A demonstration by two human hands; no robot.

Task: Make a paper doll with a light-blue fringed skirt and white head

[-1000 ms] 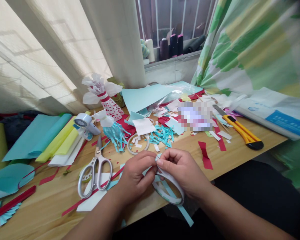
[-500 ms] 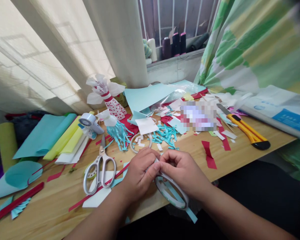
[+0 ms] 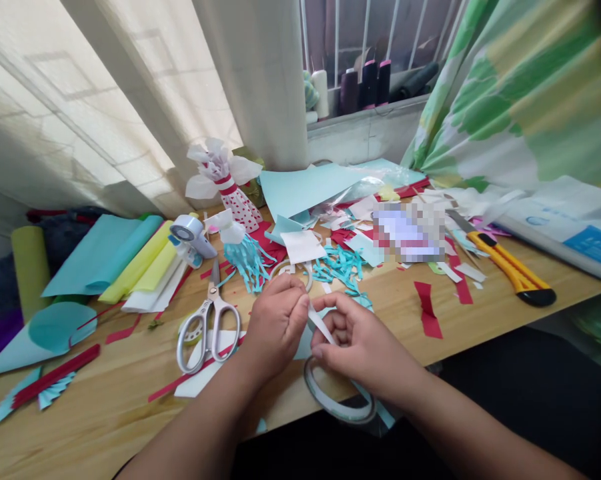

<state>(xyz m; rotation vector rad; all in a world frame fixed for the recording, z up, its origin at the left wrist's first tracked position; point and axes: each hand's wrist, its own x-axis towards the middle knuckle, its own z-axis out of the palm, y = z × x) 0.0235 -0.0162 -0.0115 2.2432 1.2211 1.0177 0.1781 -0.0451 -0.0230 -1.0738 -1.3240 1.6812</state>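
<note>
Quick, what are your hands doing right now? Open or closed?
Left hand: closed, pinching the top of a white tape strip.
Right hand: half-curled against the strip; cannot tell if it grips.

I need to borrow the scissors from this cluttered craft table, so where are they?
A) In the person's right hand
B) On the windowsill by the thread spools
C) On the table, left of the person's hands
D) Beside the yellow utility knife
C. The silver-handled scissors lie on the wooden table, left of the left hand, with their handles over white paper.
</note>
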